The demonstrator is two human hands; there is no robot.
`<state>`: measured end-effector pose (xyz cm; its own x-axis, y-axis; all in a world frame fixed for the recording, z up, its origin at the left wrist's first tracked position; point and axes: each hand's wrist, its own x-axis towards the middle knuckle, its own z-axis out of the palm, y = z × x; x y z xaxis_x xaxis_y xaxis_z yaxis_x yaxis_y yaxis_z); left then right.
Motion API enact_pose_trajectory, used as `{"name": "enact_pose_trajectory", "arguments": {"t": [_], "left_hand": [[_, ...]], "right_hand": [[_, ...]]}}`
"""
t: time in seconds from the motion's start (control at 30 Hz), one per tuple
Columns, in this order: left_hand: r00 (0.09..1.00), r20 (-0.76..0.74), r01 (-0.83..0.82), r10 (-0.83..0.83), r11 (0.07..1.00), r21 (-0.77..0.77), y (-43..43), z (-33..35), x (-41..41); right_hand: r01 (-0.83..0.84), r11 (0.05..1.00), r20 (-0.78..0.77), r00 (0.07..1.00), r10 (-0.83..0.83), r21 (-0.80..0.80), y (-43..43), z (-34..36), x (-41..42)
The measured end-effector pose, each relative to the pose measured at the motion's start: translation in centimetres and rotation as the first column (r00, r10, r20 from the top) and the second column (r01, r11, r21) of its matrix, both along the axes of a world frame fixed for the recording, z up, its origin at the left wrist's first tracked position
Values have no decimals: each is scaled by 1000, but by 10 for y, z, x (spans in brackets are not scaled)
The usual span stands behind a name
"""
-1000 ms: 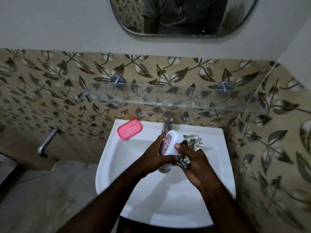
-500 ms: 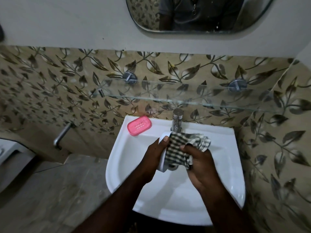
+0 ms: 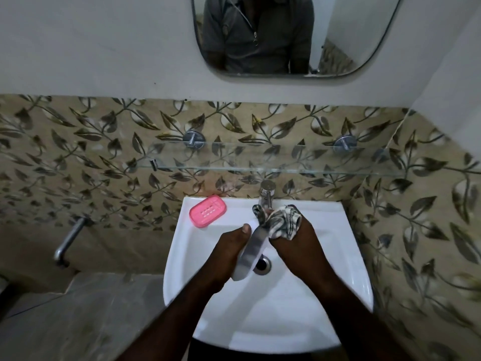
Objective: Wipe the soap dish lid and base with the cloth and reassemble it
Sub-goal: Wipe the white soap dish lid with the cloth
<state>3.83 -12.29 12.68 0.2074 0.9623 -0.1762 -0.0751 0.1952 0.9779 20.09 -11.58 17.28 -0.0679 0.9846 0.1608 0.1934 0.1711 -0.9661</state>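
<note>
The white lid (image 3: 251,252) is sitting at the centre of the frame, over the drain (image 3: 263,264), turned on edge so only its rim is showing. Its long axis is running from lower left to upper right. The left hand (image 3: 229,250) is closing around its left side, thumb lying along the upper edge. Just right of it, the right hand (image 3: 291,246) is bunching the checked cloth (image 3: 282,221) in a closed fist, and the cloth is touching the lid's upper end below the tap (image 3: 266,195). The cloth hand is nearer the far end, so the next wipe (my judgement) is likely to run down that axis toward the lower left. The pink base (image 3: 207,211) is lying flat on the sink (image 3: 338,256) ledge, upper left of the hands and apart from them, waiting for reassembly.
</note>
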Motion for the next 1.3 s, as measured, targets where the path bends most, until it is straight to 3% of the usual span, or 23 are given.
{"name": "enact_pose_trajectory", "arguments": {"t": [0.07, 0.13, 0.2, 0.33, 0.5, 0.6, 0.67, 0.83, 0.97, 1.0, 1.17, 1.23, 1.3], "left_hand": [[1000, 22, 6, -6, 1000, 22, 4, 5, -6], [999, 32, -3, 1, 998, 68, 8, 9, -11], [998, 56, -16, 8, 990, 142, 11, 12, -18], [993, -98, 91, -63, 947, 308, 10, 16, -30], [986, -131, 134, -102, 952, 274, 12, 22, -41], [968, -183, 225, -173, 922, 315, 10, 22, -46], [968, -139, 240, -208, 929, 281, 10, 21, -45], [987, -28, 162, -160, 954, 251, 12, 14, -51], [987, 48, 139, -154, 963, 232, 11, 18, -54], [989, 53, 125, -140, 968, 216, 12, 20, -55], [994, 54, 83, -97, 971, 226, 23, 20, -50], [991, 88, 74, -97, 969, 234, 22, 22, -43], [987, 136, 55, -88, 972, 229, 22, 25, -35]], "right_hand": [[-57, 998, 39, 998, 56, 33, -6, 12, -12], [-176, 974, 201, 969, 146, 143, -16, 22, -29], [-221, 942, 317, 939, 135, 253, -14, 20, -32], [-55, 996, 145, 988, 45, 68, -1, 19, -26], [-146, 950, 261, 963, 73, 274, -20, 26, -47], [-58, 995, 37, 998, 55, 83, -14, 27, -31], [22, 1000, -15, 1000, -22, 3, -16, 21, -30], [-82, 964, 173, 984, 39, 251, -31, 16, -53], [96, 993, -33, 995, -99, -72, -9, 15, -48], [103, 992, -8, 995, -104, -69, -7, 15, -49], [-118, 951, 245, 968, 46, 287, -8, 20, -58], [-57, 972, 144, 989, 24, 229, 1, 21, -50], [63, 997, -3, 998, -63, 38, 10, 23, -40]]}}
